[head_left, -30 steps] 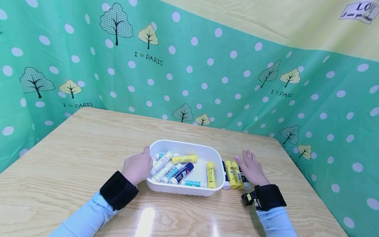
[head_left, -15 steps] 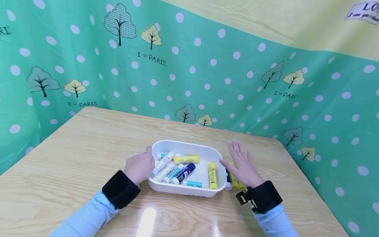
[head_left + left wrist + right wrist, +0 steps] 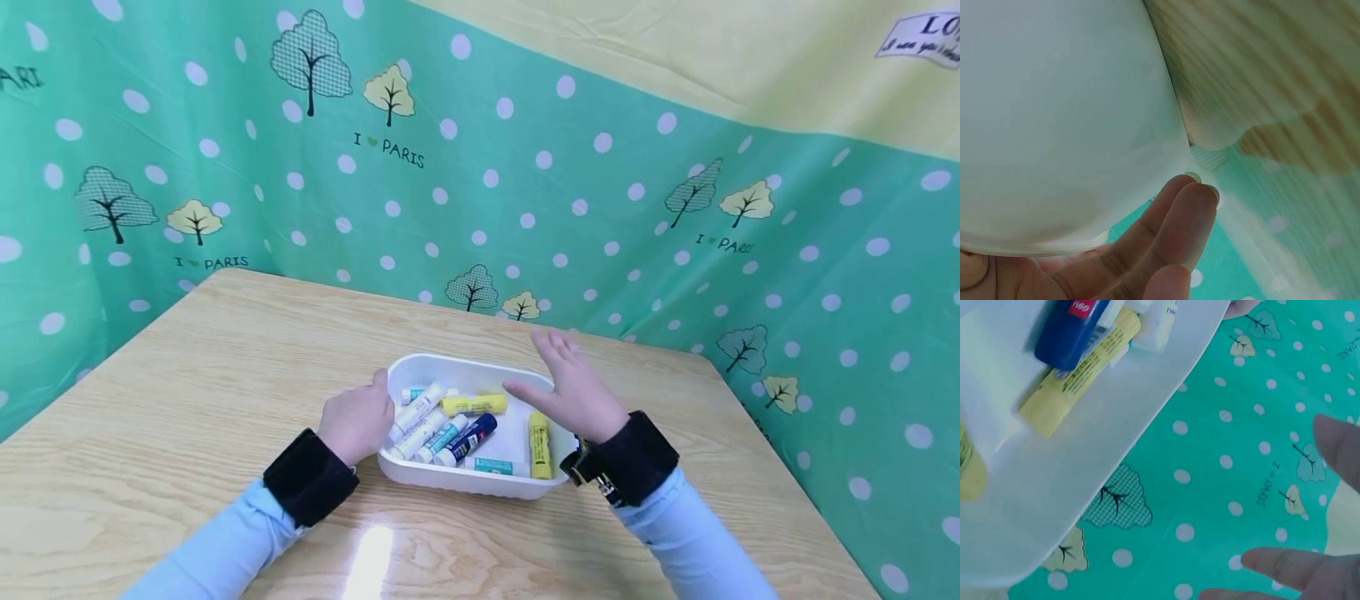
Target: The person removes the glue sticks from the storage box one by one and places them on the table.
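A white plastic bin [image 3: 468,482] stands on the table with several glue sticks lying in it. Among them are a dark blue glue stick [image 3: 467,440], a yellow glue stick [image 3: 474,405] near the back wall and another yellow glue stick [image 3: 540,446] at the right end. My left hand [image 3: 356,421] grips the bin's left rim; its fingers [image 3: 1179,231] stretch along the outer wall. Above the bin's right part hovers my right hand [image 3: 573,387], fingers spread and thumb held apart, nothing in it. The right wrist view shows its fingers [image 3: 1291,565] past the bin's edge.
A light wooden table [image 3: 285,350] bears everything. Behind and to the right hangs a green dotted curtain [image 3: 480,217] with printed trees. Just right of the bin, the area is mostly hidden behind my right hand and its black wrist strap [image 3: 637,458].
My right hand has moved left, from over the row of glue sticks beside the bin to above the bin, hiding that row. The left hand keeps its hold on the rim.
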Action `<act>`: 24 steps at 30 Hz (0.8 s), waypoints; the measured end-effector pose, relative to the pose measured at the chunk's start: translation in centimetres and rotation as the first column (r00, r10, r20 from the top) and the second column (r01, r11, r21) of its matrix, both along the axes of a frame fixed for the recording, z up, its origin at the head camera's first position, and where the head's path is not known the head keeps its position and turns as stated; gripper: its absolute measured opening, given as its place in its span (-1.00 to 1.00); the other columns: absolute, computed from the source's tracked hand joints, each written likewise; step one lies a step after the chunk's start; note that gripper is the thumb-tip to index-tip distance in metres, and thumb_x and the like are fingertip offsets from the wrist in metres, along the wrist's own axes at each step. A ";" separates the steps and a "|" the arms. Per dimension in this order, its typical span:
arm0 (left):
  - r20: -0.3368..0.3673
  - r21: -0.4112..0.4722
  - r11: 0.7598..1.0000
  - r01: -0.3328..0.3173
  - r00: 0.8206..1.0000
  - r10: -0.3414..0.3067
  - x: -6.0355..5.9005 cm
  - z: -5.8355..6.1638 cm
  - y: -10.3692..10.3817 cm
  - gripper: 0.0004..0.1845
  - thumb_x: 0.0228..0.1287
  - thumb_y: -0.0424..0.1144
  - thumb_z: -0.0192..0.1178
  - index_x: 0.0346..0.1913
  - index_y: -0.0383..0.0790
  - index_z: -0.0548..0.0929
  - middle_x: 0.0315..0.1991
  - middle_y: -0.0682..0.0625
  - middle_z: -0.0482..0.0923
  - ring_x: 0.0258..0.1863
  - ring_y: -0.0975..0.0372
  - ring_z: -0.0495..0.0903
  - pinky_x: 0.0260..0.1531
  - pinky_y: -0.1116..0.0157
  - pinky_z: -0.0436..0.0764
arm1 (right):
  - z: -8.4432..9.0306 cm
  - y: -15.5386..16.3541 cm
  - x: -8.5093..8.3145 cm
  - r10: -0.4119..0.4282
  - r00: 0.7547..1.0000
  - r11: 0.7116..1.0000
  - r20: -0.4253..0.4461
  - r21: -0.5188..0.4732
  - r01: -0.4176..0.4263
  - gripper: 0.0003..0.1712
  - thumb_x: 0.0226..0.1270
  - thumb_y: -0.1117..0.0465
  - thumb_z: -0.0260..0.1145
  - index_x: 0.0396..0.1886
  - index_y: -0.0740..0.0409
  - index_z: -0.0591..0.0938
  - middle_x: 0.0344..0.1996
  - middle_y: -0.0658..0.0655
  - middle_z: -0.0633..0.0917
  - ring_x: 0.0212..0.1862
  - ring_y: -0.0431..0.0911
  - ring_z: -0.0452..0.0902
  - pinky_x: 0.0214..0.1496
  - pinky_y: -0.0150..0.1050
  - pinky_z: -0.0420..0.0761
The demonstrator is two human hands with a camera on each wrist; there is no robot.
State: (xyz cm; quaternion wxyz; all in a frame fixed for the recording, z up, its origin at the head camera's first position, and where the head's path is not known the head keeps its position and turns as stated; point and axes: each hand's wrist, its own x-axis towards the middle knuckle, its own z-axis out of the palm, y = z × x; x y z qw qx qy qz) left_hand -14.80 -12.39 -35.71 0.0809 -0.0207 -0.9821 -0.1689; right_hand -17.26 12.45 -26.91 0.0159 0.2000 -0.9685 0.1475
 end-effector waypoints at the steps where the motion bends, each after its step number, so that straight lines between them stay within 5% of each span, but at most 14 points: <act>1: 0.002 0.001 1.000 -0.002 1.000 0.002 0.0 0.0 0.0 -0.61 0.20 -0.26 -0.21 0.02 -0.48 0.24 -0.70 -0.11 0.38 -0.76 0.16 0.37 -0.81 0.27 0.27 | -0.1 -0.4 -0.1 -0.007 1.000 1.000 0.009 -0.006 0.007 -0.02 -0.01 -0.38 -0.01 0.31 0.05 0.00 0.30 0.20 0.03 0.33 0.10 -0.14 0.21 0.09 0.06; 9: -0.002 0.008 1.000 -0.008 1.000 0.008 0.1 0.0 0.0 -0.59 0.20 -0.26 -0.20 0.05 -0.47 0.24 -0.71 -0.10 0.39 -0.77 0.16 0.36 -0.81 0.28 0.27 | -1.7 -1.9 -1.9 -0.081 0.992 0.997 0.100 0.005 0.081 -0.32 0.02 -0.17 0.16 0.04 0.19 0.42 -0.07 0.22 0.53 -0.06 0.03 0.45 -0.10 -0.12 0.45; 12: 0.002 0.001 1.000 -0.010 1.000 0.010 0.1 0.1 0.1 -0.60 0.20 -0.26 -0.20 0.03 -0.47 0.25 -0.71 -0.09 0.38 -0.77 0.16 0.37 -0.81 0.28 0.27 | -2.4 -1.8 -2.5 -0.132 0.980 0.991 0.149 0.046 0.127 -0.37 0.01 -0.15 0.19 -0.03 0.20 0.47 -0.20 0.19 0.57 -0.21 -0.04 0.48 -0.24 -0.21 0.48; 19: 0.015 -0.004 1.000 -0.016 1.000 0.016 0.0 0.1 0.0 -0.63 0.20 -0.26 -0.21 0.00 -0.45 0.26 -0.72 -0.08 0.36 -0.76 0.16 0.37 -0.80 0.28 0.26 | -3.1 -1.7 -3.0 -0.187 0.962 0.978 0.201 0.133 0.162 -0.39 -0.01 -0.12 0.21 -0.09 0.26 0.50 -0.13 0.22 0.55 -0.25 -0.04 0.47 -0.24 -0.19 0.47; 24: 0.023 0.001 1.000 -0.021 1.000 0.021 0.0 0.0 0.1 -0.65 0.20 -0.26 -0.22 -0.02 -0.43 0.27 -0.71 -0.08 0.36 -0.76 0.16 0.36 -0.79 0.28 0.26 | -3.8 -1.8 -3.2 -0.229 0.935 0.967 0.272 0.175 0.186 -0.50 0.01 -0.10 0.20 -0.28 0.26 0.54 -0.46 0.11 0.55 -0.51 -0.11 0.41 -0.51 -0.33 0.37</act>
